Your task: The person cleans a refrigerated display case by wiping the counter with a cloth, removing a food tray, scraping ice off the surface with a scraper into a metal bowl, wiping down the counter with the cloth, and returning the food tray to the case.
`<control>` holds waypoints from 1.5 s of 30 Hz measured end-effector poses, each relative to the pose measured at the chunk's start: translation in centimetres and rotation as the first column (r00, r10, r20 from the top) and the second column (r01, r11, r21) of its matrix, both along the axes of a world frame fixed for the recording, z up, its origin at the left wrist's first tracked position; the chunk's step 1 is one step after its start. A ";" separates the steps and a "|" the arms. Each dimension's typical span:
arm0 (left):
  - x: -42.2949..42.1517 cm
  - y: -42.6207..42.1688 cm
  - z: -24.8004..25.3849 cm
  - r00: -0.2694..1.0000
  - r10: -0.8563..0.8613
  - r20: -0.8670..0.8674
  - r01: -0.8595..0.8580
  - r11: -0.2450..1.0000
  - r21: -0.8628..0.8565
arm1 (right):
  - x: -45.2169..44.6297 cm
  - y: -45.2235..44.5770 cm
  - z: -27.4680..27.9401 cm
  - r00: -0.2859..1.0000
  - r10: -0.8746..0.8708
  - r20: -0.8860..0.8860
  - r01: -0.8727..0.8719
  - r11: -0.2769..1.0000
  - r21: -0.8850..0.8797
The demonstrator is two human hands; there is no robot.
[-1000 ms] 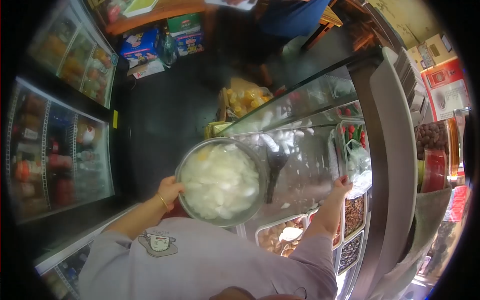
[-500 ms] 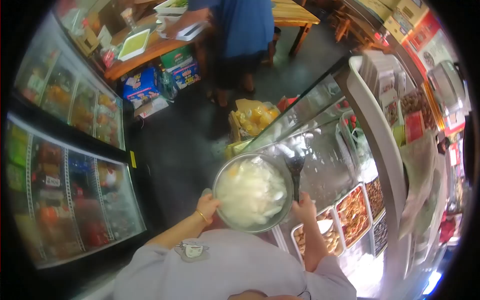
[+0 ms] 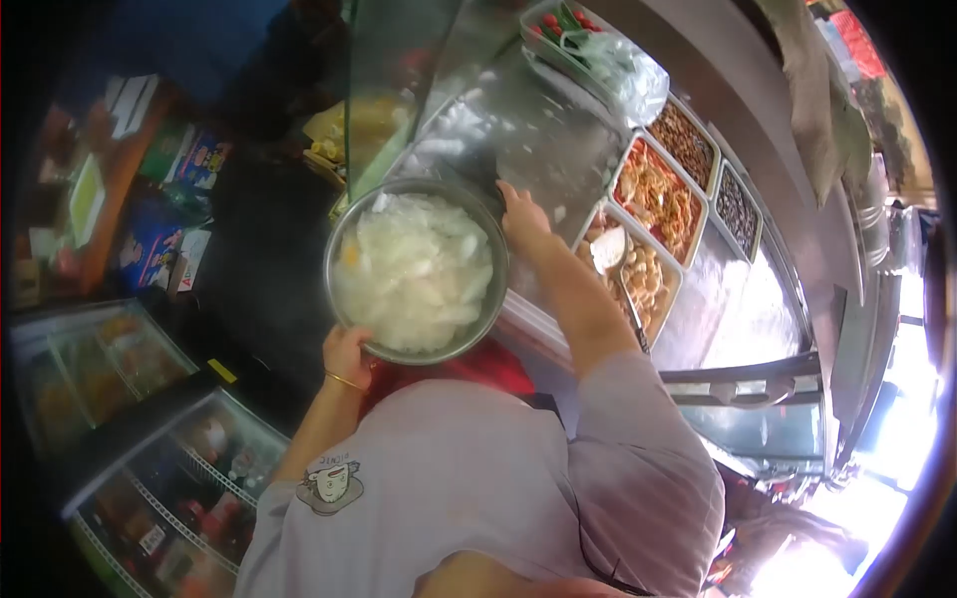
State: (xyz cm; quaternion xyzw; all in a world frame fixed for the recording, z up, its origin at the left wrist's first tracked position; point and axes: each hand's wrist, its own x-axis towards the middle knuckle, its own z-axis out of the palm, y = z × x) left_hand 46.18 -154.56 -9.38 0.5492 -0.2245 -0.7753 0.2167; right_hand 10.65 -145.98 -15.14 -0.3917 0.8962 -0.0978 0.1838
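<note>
A round metal bowl (image 3: 337, 299) full of pale, translucent slices (image 3: 419, 274) is in front of my body, with one orange-yellow bit near its left side. My left hand (image 3: 347, 357) grips the bowl's lower left rim. Beyond the opposite side, my right hand (image 3: 525, 214) is closed around the handle of a black spatula (image 3: 482, 165). The spatula's head is dark and blurred over the metal counter (image 3: 548, 130), so its exact shape is hard to see.
Right of the counter sit trays of red-coated food (image 3: 653, 199), pale brown pieces with a spoon (image 3: 648, 284), brown nuts (image 3: 683, 140) and dark beans (image 3: 738, 214). A tub with red and green vegetables (image 3: 568, 30) is behind. Glass-door fridges (image 3: 189, 498) are at left.
My view has turned, bringing the food trays higher and the fridges lower. The bowl now appears farther left and higher. Both hands keep their holds; the spatula has moved with my right hand.
</note>
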 end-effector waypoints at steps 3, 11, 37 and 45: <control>0.3 -0.4 -0.2 0.999 -0.022 -0.035 0.022 1.000 -0.007 | -0.2 0.0 4.6 0.998 -0.005 -0.066 0.014 0.990 0.137; 0.9 -0.5 -1.4 0.999 -0.017 -0.051 0.018 1.000 0.011 | -10.9 4.4 10.2 0.944 -0.267 -0.192 0.307 0.927 0.217; -0.8 1.9 -1.6 0.980 0.196 0.020 -0.184 0.947 -0.262 | -23.5 -2.4 8.0 0.983 0.150 -0.108 -0.130 0.977 0.168; -0.1 2.4 -2.1 0.977 0.206 -0.049 -0.212 0.957 -0.199 | -26.0 -13.6 3.5 0.989 0.001 -0.145 0.013 0.995 0.101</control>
